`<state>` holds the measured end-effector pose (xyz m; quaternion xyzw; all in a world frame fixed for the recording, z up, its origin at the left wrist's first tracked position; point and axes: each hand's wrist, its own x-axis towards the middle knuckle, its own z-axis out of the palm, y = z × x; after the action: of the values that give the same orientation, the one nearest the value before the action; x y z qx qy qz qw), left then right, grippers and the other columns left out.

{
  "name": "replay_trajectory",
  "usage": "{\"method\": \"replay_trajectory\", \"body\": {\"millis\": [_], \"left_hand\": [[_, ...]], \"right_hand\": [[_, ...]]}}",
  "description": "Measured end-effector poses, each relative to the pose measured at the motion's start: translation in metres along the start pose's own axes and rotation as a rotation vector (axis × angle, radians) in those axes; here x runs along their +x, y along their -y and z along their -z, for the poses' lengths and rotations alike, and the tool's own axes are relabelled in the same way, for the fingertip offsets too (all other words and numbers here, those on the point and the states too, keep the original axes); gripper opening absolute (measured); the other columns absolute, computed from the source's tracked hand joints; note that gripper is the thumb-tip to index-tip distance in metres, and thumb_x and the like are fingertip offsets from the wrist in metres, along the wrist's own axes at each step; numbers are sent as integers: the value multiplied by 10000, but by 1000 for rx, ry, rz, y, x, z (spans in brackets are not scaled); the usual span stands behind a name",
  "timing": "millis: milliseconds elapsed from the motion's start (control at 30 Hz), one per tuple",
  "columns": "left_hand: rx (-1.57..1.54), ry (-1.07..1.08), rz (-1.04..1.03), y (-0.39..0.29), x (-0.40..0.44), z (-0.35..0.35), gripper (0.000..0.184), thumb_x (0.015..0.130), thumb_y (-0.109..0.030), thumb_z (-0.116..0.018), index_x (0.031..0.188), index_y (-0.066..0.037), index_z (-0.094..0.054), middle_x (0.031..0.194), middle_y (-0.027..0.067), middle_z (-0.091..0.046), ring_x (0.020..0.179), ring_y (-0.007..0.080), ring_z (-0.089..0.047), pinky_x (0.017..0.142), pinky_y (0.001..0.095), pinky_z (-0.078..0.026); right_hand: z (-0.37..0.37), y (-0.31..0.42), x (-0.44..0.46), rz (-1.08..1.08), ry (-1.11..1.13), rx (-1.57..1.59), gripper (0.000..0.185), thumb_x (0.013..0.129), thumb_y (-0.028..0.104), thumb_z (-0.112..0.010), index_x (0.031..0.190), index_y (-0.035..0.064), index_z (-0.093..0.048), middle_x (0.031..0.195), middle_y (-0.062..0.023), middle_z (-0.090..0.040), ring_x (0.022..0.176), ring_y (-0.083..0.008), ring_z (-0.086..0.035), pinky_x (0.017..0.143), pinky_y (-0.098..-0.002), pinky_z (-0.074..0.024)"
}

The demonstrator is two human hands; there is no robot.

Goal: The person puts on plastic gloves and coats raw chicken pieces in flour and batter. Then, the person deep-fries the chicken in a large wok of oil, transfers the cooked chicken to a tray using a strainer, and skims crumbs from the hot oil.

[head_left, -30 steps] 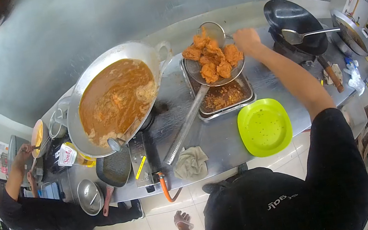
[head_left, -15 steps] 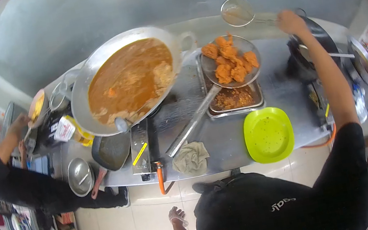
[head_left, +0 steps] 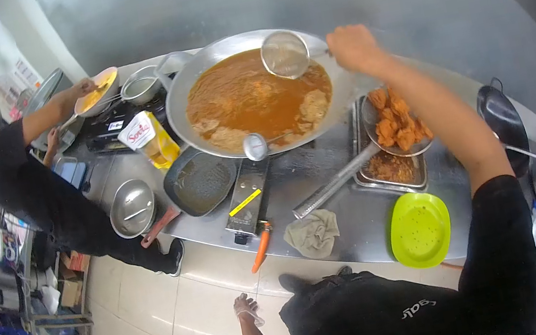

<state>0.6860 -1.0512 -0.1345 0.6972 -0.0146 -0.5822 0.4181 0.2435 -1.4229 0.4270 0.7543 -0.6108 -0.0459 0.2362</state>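
Observation:
My right hand [head_left: 355, 50] is closed around the handle of a wire mesh strainer [head_left: 285, 55], whose round basket is over the big metal wok [head_left: 178, 115]. Brown frying oil [head_left: 243, 89] fills the wok, with pale foam and crumbs on top. A dial thermometer [head_left: 255, 146] sits at its front rim. My left hand [head_left: 246, 306], in a clear glove, hangs low over the floor, fingers loosely apart and holding nothing. Below my right forearm, golden fried pieces [head_left: 398, 126] lie in a long-handled skimmer [head_left: 338, 179] resting on a rectangular draining tray [head_left: 420, 178].
A green plate [head_left: 421, 234] and crumpled cloth [head_left: 312, 233] lie along the table's front edge. Left are a square pan [head_left: 202, 182], a metal bowl [head_left: 132, 207] and a yellow pouch [head_left: 152, 141]. A co-worker [head_left: 38, 165] handles another pan. A black wok [head_left: 500, 119] stands right.
My right hand has brought the mesh strainer leftward from beyond the fried pieces to over the wok. The view has turned, shifting the table contents rightward. My left hand still hangs low.

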Motion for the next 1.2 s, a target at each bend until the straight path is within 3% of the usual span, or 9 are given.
{"method": "replay_trajectory", "body": {"millis": [100, 300, 400, 500, 600, 700, 800, 1000, 1200], "left_hand": [[-14, -46, 36, 15, -6, 13, 280, 826, -289, -556, 1023, -117, -456, 828, 143, -542, 567, 232, -528, 459, 353, -447], [-102, -167, 172, 87, -12, 74, 258, 817, -303, -574, 954, -105, -480, 779, 125, -514, 556, 244, -486, 464, 385, -413], [-70, -230, 336, 102, -9, 92, 219, 817, -283, -568, 905, -110, -466, 750, 120, -507, 537, 240, -477, 455, 382, -405], [-74, -217, 345, 97, -5, 97, 220, 817, -275, -558, 937, -106, -484, 770, 130, -516, 549, 245, -484, 453, 383, -410], [-128, -192, 244, 78, 6, 91, 237, 817, -271, -558, 972, -103, -499, 789, 134, -528, 567, 243, -501, 453, 368, -420], [-103, -61, 83, 48, 23, 81, 285, 815, -298, -576, 1005, -98, -506, 812, 128, -541, 591, 239, -523, 463, 355, -435], [-116, 15, -113, 17, 24, 63, 308, 810, -328, -597, 998, -101, -506, 813, 110, -548, 602, 222, -535, 463, 336, -438], [68, 8, -14, -21, 27, 41, 317, 803, -328, -613, 1001, -107, -500, 794, 99, -551, 577, 196, -533, 467, 314, -436], [197, -6, 64, -2, 26, 43, 332, 799, -308, -596, 1029, -91, -495, 815, 125, -554, 584, 223, -539, 483, 354, -448]], "right_hand": [[-20, 41, 17, 39, 57, 111, 133, 686, 74, -593, 788, 31, -668, 786, -176, -650, 745, -309, -644, 648, -399, -510], [-39, 74, 38, 143, 425, 585, 161, 714, 175, -637, 776, 27, -655, 675, -166, -620, 638, -259, -607, 594, -375, -461], [-45, 90, 34, 132, 275, 640, 210, 725, 207, -650, 793, 9, -651, 667, -161, -610, 629, -245, -588, 603, -365, -447], [-44, 95, 29, 166, 252, 729, 205, 738, 193, -640, 814, 3, -653, 686, -169, -614, 646, -247, -593, 631, -359, -446], [-38, 98, 16, 134, 238, 740, 233, 766, 241, -627, 873, 39, -670, 853, -191, -637, 812, -293, -613, 724, -380, -462], [-28, 100, 2, 127, 215, 730, 228, 778, 216, -618, 887, 20, -659, 884, -194, -632, 833, -312, -608, 737, -382, -455], [-9, 98, -16, 139, 223, 781, 222, 781, 203, -612, 882, 10, -654, 884, -199, -628, 833, -316, -606, 733, -399, -452], [3, 93, -58, 131, 105, 730, 207, 792, 199, -603, 880, 18, -653, 774, -199, -622, 752, -344, -600, 706, -420, -445], [10, 79, -83, 91, 126, 694, 208, 799, 196, -599, 897, 20, -649, 735, -218, -603, 743, -369, -589, 692, -410, -446]]}}
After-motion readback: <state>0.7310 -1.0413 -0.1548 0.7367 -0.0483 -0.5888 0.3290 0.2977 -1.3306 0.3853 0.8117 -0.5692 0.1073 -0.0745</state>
